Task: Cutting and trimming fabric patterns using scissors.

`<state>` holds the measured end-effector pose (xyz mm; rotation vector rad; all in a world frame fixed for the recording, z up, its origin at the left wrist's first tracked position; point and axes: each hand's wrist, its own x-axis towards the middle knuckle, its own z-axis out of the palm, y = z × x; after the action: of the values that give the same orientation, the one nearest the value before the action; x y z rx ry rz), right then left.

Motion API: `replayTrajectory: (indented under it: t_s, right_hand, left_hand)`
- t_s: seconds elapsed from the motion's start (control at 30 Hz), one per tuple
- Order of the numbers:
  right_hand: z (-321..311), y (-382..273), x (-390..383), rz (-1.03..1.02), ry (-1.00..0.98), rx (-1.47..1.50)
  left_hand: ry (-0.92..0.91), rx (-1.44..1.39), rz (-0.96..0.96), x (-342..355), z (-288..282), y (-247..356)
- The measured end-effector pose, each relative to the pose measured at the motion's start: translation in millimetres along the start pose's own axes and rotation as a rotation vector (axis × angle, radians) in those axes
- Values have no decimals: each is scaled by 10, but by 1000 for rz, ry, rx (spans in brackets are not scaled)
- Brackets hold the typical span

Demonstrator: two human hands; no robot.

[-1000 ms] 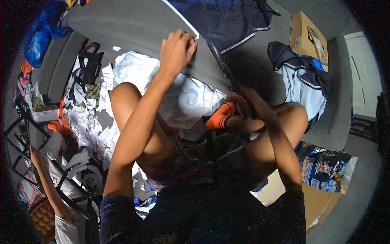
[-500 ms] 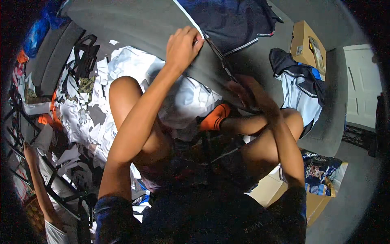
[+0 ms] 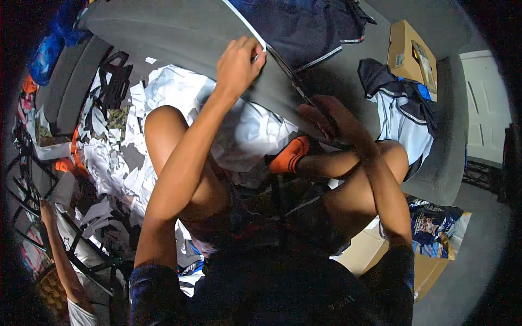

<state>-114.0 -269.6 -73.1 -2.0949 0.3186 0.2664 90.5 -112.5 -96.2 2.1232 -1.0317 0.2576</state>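
With fingers closed, my left hand point(image 3: 237, 64) pinches the white edge strip point(image 3: 246, 20) of a dark navy cloth point(image 3: 304, 32). The cloth lies across the grey cushioned seat point(image 3: 157, 27). My right hand point(image 3: 325, 115), in shadow, is closed around the handles of dark scissors point(image 3: 293, 79). Their blades point up and left to the strip, close beside my left fingertips. Whether the blades are parted is hard to make out. White fabric point(image 3: 253, 127) lies below my hands, in front of my crossed legs.
White scraps point(image 3: 111, 168) cover the left side. There, another person's arm point(image 3: 57, 247) reaches toward a black metal frame point(image 3: 81, 266). At right are a cardboard box point(image 3: 399, 51), a light blue and black garment point(image 3: 399, 111) and a dark printed bag point(image 3: 432, 228).
The view has tilted slightly. My left hand sits a little farther left, still on the strip, and the scissors remain beside it. The other person's arm has shifted slightly right.
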Motion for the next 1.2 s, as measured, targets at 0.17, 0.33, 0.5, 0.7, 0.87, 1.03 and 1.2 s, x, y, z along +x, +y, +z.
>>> replayTrajectory:
  t_s: [0.17, 0.33, 0.5, 0.7, 0.87, 1.03, 1.2]
  right_hand:
    - [-17, -181, -11, 84, -22, 183]
    - [142, -198, 119, -321, 195, 21]
    - [63, -261, 59, -194, 79, 34]
    - [27, -402, 62, -19, -49, 206]
    - [-27, -365, 91, 98, -92, 5]
    - [27, -335, 145, -19, -23, 142]
    - [18, -407, 159, -45, -43, 172]
  left_hand:
    - [-18, -10, -7, -7, 12, 0]
    - [29, 4, 34, -7, 25, -9]
    - [36, 3, 54, -10, 45, -29]
    - [33, 9, 45, -2, 56, -43]
    - [27, 28, 62, -2, 65, -56]
    - [23, 34, 55, 2, 72, -66]
    - [17, 30, 61, 0, 74, -72]
